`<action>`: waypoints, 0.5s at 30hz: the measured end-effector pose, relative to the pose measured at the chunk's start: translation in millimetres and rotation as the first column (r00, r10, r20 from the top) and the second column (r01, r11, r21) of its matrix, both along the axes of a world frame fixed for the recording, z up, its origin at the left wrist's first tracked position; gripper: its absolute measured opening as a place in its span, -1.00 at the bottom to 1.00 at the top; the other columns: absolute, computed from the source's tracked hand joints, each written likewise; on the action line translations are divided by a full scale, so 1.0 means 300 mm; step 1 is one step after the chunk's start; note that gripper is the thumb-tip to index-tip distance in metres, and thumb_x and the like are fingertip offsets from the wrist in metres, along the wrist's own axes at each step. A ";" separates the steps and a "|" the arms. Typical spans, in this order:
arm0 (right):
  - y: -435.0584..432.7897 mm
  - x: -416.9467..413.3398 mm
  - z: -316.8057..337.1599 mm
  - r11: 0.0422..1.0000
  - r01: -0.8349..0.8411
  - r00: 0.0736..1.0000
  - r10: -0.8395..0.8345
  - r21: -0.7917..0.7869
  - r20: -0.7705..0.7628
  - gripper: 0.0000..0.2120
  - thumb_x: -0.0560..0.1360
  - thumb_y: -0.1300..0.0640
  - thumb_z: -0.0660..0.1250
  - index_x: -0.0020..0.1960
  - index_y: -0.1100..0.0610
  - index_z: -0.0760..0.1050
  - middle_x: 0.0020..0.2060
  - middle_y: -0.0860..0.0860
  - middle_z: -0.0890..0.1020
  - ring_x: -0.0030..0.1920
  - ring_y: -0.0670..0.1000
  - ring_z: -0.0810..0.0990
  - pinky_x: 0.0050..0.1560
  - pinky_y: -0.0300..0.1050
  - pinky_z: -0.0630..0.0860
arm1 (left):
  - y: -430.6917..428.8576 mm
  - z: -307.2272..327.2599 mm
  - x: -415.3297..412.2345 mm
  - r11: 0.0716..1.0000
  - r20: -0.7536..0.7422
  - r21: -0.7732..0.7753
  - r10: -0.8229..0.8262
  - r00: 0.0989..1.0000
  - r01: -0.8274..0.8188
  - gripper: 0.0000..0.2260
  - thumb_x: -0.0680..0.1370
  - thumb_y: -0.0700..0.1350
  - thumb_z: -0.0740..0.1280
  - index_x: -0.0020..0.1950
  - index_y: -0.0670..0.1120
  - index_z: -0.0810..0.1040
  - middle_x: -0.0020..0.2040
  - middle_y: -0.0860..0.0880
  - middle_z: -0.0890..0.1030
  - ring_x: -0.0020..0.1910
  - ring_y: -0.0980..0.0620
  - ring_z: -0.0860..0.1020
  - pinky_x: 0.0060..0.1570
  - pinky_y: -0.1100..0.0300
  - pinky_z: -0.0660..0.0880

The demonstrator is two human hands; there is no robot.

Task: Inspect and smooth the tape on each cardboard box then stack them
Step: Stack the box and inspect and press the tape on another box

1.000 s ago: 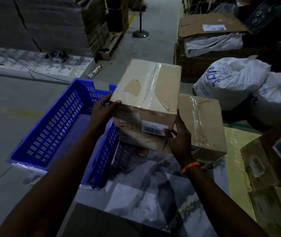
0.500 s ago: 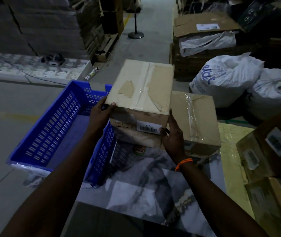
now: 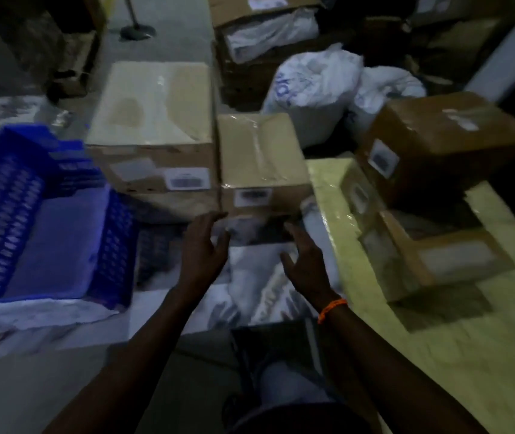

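1. The large cardboard box (image 3: 149, 120) stands beyond the hands, its side against the smaller cardboard box (image 3: 259, 151) on its right.
2. The left hand (image 3: 201, 249) and right hand (image 3: 307, 264) hover over the bench (image 3: 249, 289) just in front of the smaller cardboard box, fingers spread and loose, holding nothing.
3. A blue crate (image 3: 30, 214) stands left of both hands.

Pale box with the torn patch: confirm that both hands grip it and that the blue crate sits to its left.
Not quite. In the head view the left hand and the right hand are open and hold nothing, just short of the pale box, which stands beside a smaller box. The blue crate does sit to its left.
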State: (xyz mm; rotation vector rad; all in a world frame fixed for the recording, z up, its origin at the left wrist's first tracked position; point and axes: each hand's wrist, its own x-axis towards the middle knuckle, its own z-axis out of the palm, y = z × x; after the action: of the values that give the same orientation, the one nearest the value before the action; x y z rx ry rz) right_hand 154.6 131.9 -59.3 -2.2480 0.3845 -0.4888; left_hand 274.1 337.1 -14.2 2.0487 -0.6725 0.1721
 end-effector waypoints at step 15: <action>-0.766 -0.691 -0.173 0.768 0.506 0.625 -0.640 -0.392 -0.447 -0.12 0.42 -0.09 0.56 0.59 0.16 0.25 0.53 0.26 0.30 0.50 0.33 0.26 0.44 0.43 0.25 | -0.656 -0.100 -0.543 0.833 -0.179 0.217 -0.478 0.860 0.508 -0.77 0.60 -0.12 0.40 0.25 -0.03 0.62 0.15 0.03 0.65 0.12 0.04 0.56 0.12 0.49 0.27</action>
State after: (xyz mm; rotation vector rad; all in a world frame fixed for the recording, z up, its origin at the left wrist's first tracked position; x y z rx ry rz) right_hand -52.6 -97.8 -111.4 -2.4352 1.4756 -0.1658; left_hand 111.2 140.2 -44.3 2.0298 -1.1762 -0.3551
